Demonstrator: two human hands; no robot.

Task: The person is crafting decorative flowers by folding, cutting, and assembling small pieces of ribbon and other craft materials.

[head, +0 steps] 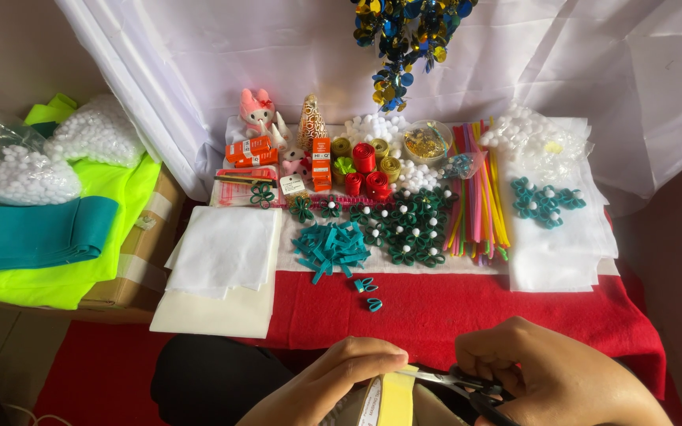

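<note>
the left hand (pixel 339 371) is curled narrow, thumb and fingertips pinched on the top edge of a pale yellow strip (pixel 395 397) that stands upright at the bottom of the view, just below the near edge of the desk (pixel 467 312). the strip looks flat and smooth, like foam or felt, with a white band along its left side. the right hand (pixel 550 372) is closed around the dark handles of a pair of scissors (pixel 458 381); the metal blades point left and meet the strip near its top, just beside the left fingertips.

the desk is covered in red felt, with white sheets laid over the far half. a pile of teal ribbon pieces (pixel 330 247) lies near the middle, and two small teal loops (pixel 368 292) sit apart on the red cloth closer to the hands. beside the pile are dark green ribbon bows (pixel 412 229) with tiny white beads at their centres. a bundle of thin fuzzy pipe cleaners (pixel 477 193) in pink, yellow, orange and green lies lengthwise to the right. soft white pompoms (pixel 376 126) and small rolls of red ribbon (pixel 365 170) stand at the back. a stack of white felt squares (pixel 222 252) rests at the left.
</note>
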